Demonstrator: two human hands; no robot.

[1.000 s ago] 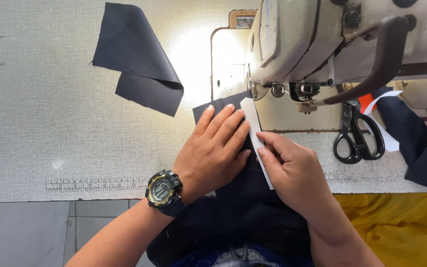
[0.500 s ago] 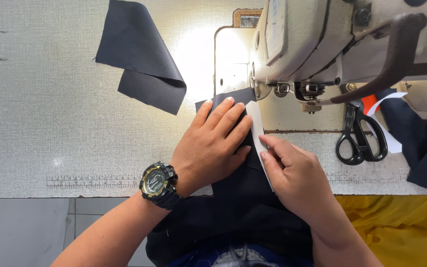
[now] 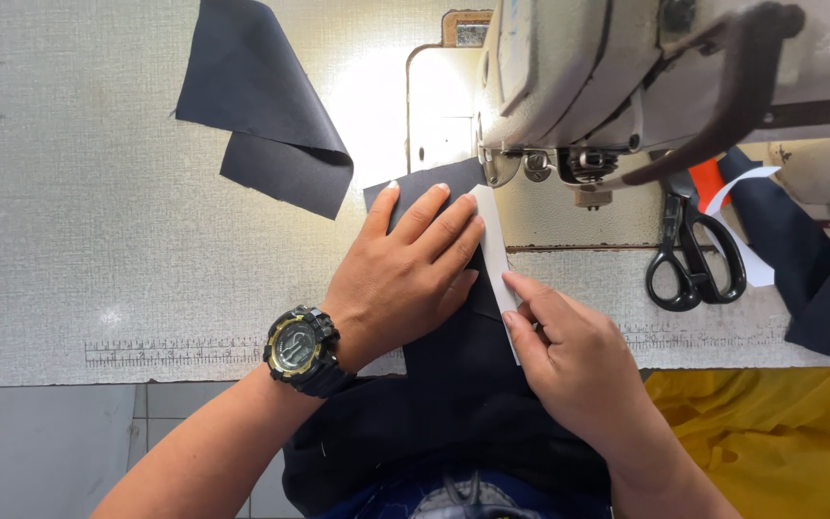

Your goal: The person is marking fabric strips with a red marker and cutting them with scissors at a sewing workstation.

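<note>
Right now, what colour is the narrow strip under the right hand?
White: the narrow strip lies along the dark navy fabric, clearest in the head view.

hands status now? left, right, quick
Left hand: open, flat on the dark cloth.
Right hand: fingertips pressing the white strip onto the cloth; nothing gripped.

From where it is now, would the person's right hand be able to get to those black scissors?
Probably yes. The right hand rests on the white strip, and the black scissors lie flat on the table just beyond it, with bare surface between. The sewing machine arm hangs above them, though.
</note>
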